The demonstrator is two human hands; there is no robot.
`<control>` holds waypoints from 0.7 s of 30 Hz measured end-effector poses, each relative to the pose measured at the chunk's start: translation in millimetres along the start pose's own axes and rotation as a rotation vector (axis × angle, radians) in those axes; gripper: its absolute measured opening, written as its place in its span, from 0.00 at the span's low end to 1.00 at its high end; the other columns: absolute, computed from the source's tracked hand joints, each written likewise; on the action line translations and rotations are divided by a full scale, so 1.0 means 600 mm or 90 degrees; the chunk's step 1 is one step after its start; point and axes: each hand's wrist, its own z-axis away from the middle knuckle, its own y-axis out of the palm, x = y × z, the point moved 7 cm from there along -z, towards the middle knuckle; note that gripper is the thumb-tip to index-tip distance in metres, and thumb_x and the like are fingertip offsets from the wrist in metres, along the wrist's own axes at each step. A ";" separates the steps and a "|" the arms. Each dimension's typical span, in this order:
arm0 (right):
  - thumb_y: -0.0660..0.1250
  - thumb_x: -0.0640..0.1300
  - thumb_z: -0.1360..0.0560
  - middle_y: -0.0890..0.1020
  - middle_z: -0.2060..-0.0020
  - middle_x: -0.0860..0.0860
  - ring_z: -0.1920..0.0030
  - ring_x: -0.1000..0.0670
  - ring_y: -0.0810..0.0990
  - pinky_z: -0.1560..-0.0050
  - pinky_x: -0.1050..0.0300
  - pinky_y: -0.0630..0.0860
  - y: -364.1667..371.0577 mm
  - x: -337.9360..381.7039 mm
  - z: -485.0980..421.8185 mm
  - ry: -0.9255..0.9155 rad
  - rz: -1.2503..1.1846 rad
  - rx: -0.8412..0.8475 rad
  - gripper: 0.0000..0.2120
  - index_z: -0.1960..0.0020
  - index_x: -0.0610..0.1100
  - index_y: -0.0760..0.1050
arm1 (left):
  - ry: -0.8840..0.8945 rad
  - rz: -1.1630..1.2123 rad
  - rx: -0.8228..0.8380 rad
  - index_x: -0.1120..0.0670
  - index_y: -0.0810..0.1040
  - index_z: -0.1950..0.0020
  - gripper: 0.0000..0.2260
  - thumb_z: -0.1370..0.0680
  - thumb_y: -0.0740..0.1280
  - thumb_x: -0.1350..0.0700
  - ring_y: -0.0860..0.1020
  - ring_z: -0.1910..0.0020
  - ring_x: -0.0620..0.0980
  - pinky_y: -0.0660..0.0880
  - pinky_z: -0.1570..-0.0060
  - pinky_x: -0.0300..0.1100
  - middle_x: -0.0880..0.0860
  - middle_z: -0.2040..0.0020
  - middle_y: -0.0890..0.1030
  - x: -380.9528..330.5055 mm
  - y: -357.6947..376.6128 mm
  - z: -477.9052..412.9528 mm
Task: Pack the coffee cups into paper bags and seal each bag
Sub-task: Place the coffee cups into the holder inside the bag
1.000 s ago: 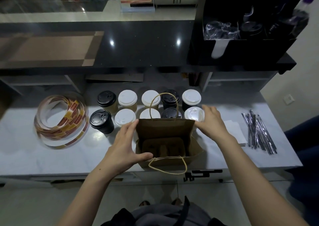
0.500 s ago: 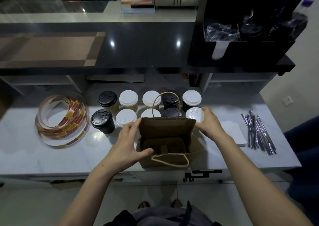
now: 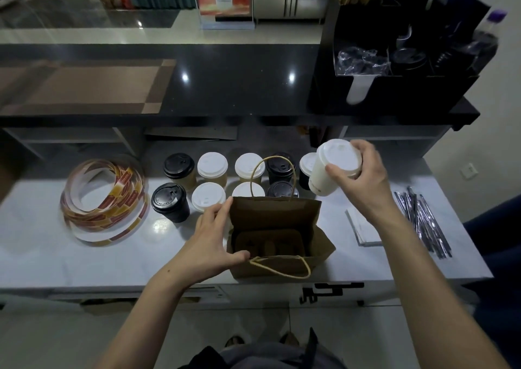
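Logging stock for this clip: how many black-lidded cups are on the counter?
4: back-left cup, back cup behind the handle, front-left cup, front cup partly behind the paper bag, which may hide more.

silver-wrapped sticks (image 3: 423,222): right of fingers (image 3: 338,170) of right hand (image 3: 363,179) | black organiser (image 3: 394,86): beyond them | brown mat (image 3: 84,89): far left

Cups (image 3: 212,165) behind bag (image 3: 276,213), label coil (image 3: 124,196) left, straws (image 3: 423,222) right

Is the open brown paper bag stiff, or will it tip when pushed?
Likely floppy: the walls of the brown paper bag bulge and crease, and the left hand holds its rim. Probably light, though the cardboard cup tray inside may steady its base.
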 end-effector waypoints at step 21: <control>0.71 0.63 0.31 0.74 0.39 0.57 0.39 0.53 0.76 0.47 0.64 0.77 -0.022 0.213 0.083 -0.188 -0.191 0.101 0.35 0.29 0.52 0.66 | -0.013 0.000 0.023 0.38 0.34 0.18 0.62 0.34 0.78 0.32 0.53 0.21 0.51 0.61 0.23 0.51 0.44 0.21 0.52 0.014 0.003 -0.008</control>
